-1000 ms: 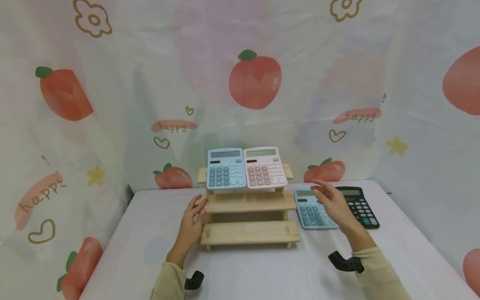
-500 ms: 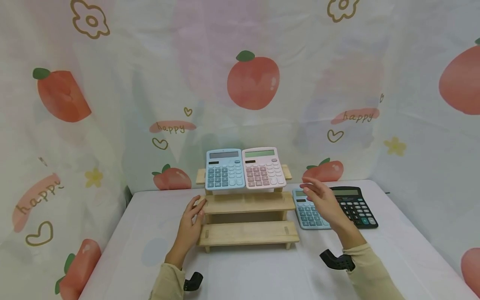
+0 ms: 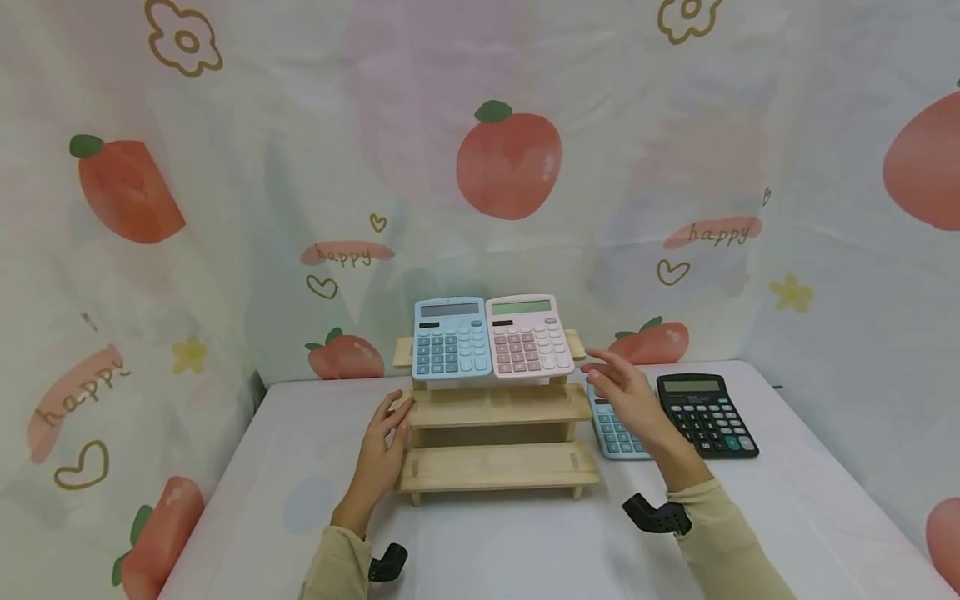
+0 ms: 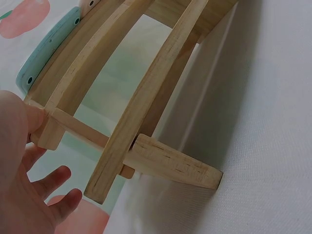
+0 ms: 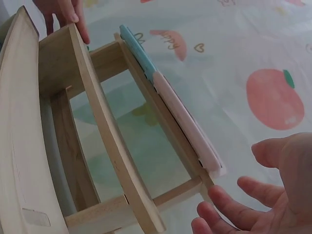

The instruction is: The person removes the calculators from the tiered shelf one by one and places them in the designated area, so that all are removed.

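A tiered wooden display rack (image 3: 498, 467) stands mid-table. On its top tier lean a light-blue calculator (image 3: 450, 350) and a pink calculator (image 3: 528, 346), side by side. My left hand (image 3: 378, 454) holds the left end of the middle board; in the left wrist view its thumb and a finger lie around the board end, other fingers spread. My right hand (image 3: 630, 408) is in the air right of the rack, fingers loosely bent, holding nothing. It partly hides a second light-blue calculator (image 3: 618, 442) on the table. In the right wrist view, its fingers are near the pink calculator's outer end.
A black calculator (image 3: 705, 417) lies on the white-covered table (image 3: 517, 550), right of the second blue one. A fruit-printed cloth (image 3: 600, 167) hangs behind and at both sides. The rack's two lower boards bear no calculators.
My right hand has moved left, from over the calculators on the table towards the rack's right side, uncovering the black one. My left hand stays at the rack.
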Demonstrator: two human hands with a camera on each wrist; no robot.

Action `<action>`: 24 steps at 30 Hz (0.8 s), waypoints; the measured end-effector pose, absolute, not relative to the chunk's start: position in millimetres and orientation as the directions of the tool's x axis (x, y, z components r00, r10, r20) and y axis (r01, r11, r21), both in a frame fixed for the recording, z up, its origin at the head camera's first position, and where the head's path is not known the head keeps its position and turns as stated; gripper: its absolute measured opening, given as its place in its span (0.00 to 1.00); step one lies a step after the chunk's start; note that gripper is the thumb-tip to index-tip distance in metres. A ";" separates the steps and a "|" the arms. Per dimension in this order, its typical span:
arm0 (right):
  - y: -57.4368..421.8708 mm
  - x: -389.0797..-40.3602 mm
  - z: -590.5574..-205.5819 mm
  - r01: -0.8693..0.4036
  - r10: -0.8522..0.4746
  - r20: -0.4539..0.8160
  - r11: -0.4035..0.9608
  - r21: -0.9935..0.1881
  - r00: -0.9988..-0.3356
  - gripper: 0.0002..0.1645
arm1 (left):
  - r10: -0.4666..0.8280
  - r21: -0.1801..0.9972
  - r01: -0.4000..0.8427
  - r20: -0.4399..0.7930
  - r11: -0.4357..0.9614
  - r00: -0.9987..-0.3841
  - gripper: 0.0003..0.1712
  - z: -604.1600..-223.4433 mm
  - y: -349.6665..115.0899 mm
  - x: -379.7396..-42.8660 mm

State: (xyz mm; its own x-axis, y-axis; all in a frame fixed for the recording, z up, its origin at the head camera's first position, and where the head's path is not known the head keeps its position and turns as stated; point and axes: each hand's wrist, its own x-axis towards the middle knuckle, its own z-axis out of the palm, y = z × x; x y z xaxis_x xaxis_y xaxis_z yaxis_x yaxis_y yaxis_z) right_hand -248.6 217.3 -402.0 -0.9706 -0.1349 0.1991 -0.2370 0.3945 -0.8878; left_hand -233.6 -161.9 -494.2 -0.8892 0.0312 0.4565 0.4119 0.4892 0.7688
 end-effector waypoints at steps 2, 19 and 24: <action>213.6 -250.5 -400.9 -0.239 -0.137 0.201 0.388 -0.890 -0.970 0.30 | 0.030 0.768 0.412 0.458 0.491 -0.889 0.22 -492.6 -161.3 -233.3; 198.1 -268.2 -401.1 -0.190 -0.174 0.144 0.286 -0.939 -0.974 0.35 | 0.026 0.766 0.413 0.462 0.492 -0.887 0.22 -494.2 -162.2 -235.2; 197.7 -271.6 -401.8 -0.172 -0.187 0.129 0.237 -0.956 -0.974 0.37 | 0.029 0.767 0.420 0.466 0.485 -0.884 0.22 -494.7 -161.3 -235.9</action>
State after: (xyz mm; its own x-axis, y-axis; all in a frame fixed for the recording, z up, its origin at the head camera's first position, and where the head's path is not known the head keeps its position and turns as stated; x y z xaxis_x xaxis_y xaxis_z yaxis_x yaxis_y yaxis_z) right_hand -271.6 197.7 -401.8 -0.9738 -0.1874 0.1291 -0.1725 0.2374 -0.9560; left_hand -235.9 -161.3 -494.7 -0.8843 0.0292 0.4660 0.4202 0.4846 0.7672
